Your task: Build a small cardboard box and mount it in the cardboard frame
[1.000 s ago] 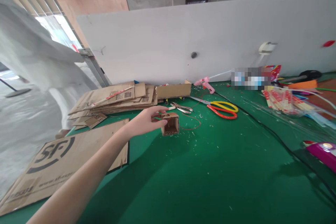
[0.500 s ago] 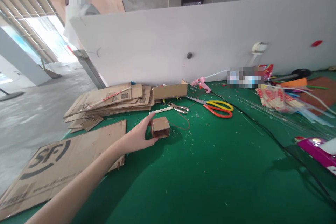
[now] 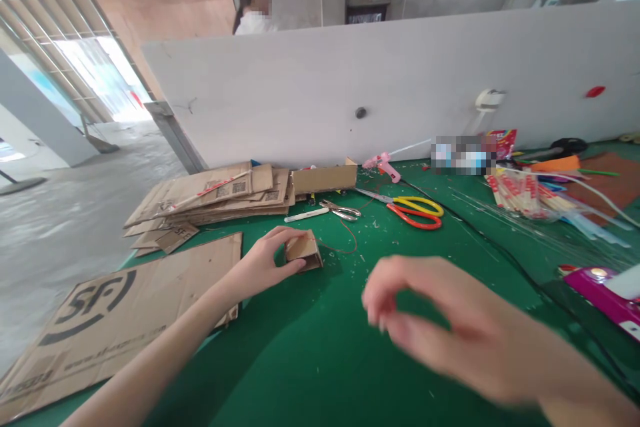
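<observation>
A small open-ended cardboard box (image 3: 303, 250) stands on the green tabletop, tilted toward me. My left hand (image 3: 273, 259) grips its left side, fingers over the top and thumb along the lower front edge. A thin red wire (image 3: 345, 247) runs over the table from beside the box. My right hand (image 3: 430, 320), slightly blurred, hovers over the table to the right of the box, apart from it. Its fingers curve loosely toward the thumb, with nothing visible between them. Behind the box lie a white pen-like tool (image 3: 307, 215) and metal pliers (image 3: 343, 209).
Cardboard sheets (image 3: 210, 193) are stacked at back left; a printed sheet (image 3: 150, 313) lies nearer. Scissors (image 3: 413, 210), a pink glue gun (image 3: 384, 165) with a black cord, and a long cardboard piece (image 3: 324, 179) lie behind. Wooden sticks (image 3: 517, 193) lie right. A white partition (image 3: 300, 93) borders the table.
My right hand has come into view from the right. The small box has turned and tilted under my left hand, whose fingers now reach over its top. A person now shows behind the partition.
</observation>
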Demonstrator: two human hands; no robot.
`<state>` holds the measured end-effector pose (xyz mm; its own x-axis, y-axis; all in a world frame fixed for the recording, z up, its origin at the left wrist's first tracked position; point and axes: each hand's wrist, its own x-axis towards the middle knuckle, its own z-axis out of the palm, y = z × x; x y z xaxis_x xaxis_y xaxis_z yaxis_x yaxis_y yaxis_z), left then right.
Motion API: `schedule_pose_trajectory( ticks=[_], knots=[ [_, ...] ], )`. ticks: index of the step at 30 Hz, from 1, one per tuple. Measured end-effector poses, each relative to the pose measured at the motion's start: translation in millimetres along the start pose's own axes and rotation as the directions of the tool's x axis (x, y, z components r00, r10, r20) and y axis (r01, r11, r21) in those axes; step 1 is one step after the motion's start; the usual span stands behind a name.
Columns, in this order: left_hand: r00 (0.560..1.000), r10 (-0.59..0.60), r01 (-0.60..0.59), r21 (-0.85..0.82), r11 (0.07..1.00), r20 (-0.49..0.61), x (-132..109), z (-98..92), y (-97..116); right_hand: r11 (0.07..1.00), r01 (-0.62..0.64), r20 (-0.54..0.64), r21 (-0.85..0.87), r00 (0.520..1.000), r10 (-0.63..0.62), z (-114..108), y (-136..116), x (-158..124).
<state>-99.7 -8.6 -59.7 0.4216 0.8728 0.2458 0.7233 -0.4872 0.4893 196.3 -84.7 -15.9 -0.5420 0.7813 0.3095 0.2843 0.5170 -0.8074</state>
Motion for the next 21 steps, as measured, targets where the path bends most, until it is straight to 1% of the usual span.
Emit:
schedule_pose_trajectory(
  ticks=[1, 2, 3, 4, 5, 6, 7, 8, 9, 10, 11, 13, 15, 17, 18, 21],
  knots=[
    [1.000, 0.003, -0.003, -0.011, 1.000, 0.000, -0.8, -1.1, 0.3, 0.974, -0.089, 0.023, -0.208, 0.995, 0.095, -18.3, 10.2, 14.1],
    [1.000, -0.001, 0.001, -0.021, 1.000, 0.002, -1.7, -2.0, 0.6, 0.884, -0.191, -0.035, -0.427, 0.980, 0.195, -36.6, 23.5, 25.9],
    [1.000, -0.005, 0.005, -0.031, 1.000, 0.002, -2.4, -2.8, 1.0, 0.745, -0.298, -0.114, -0.597, 0.950, 0.289, -54.1, 39.2, 35.0],
    [1.000, -0.007, 0.007, -0.042, 0.999, 0.003, -3.0, -3.2, 1.4, 0.614, -0.377, -0.157, -0.694, 0.911, 0.381, -70.2, 56.0, 41.2],
    [1.000, -0.008, 0.008, -0.052, 0.999, 0.003, -3.4, -3.3, 1.7, 0.498, -0.458, -0.212, -0.736, 0.855, 0.473, -84.1, 72.9, 44.8],
    [1.000, -0.007, 0.007, -0.063, 0.998, 0.002, -3.8, -3.1, 1.8, 0.371, -0.533, -0.280, -0.761, 0.785, 0.552, -95.4, 88.8, 46.2],
    [1.000, -0.006, 0.006, -0.075, 0.997, 0.000, -4.1, -2.5, 1.7, 0.232, -0.580, -0.359, -0.781, 0.720, 0.593, -103.9, 102.9, 46.0],
    [1.000, -0.007, 0.007, -0.085, 0.996, 0.000, -4.4, -1.7, 1.4, 0.135, -0.601, -0.402, -0.788, 0.668, 0.626, -109.7, 114.6, 45.0],
    [1.000, -0.011, 0.011, -0.095, 0.995, 0.002, -4.7, -0.8, 0.9, 0.087, -0.620, -0.424, -0.780, 0.626, 0.654, -113.2, 123.9, 43.9],
    [1.000, -0.016, 0.016, -0.103, 0.995, 0.003, -4.9, 0.2, 0.3, 0.066, -0.626, -0.439, -0.777, 0.613, 0.657, -115.1, 130.7, 43.5],
    [1.000, -0.023, 0.023, -0.109, 0.994, 0.001, -5.1, 1.2, -0.5, 0.067, -0.631, -0.452, -0.773, 0.621, 0.640, -116.1, 135.5, 44.3],
    [0.999, -0.033, 0.032, -0.111, 0.993, -0.009, -5.2, 2.9, -2.0, 0.101, -0.640, -0.483, -0.761, 0.664, 0.570, -118.5, 140.9, 51.4],
    [0.999, -0.036, 0.033, -0.112, 0.993, -0.019, -5.0, 4.1, -2.7, 0.148, -0.652, -0.519, -0.743, 0.702, 0.488, -123.4, 144.8, 66.2],
    [0.999, -0.032, 0.029, -0.124, 0.992, -0.026, -4.9, 5.3, -2.3, 0.201, -0.658, -0.537, -0.726, 0.724, 0.433, -130.0, 150.9, 85.9],
    [0.999, -0.032, 0.027, -0.139, 0.990, -0.029, -4.9, 5.9, -1.9, 0.226, -0.660, -0.539, -0.716, 0.729, 0.422, -132.8, 155.3, 96.1],
    [0.998, -0.056, 0.045, -0.222, 0.974, -0.040, -5.6, 9.3, -2.0, 0.243, -0.669, -0.550, -0.703, 0.727, 0.410, -136.4, 171.6, 121.2]
  ],
)
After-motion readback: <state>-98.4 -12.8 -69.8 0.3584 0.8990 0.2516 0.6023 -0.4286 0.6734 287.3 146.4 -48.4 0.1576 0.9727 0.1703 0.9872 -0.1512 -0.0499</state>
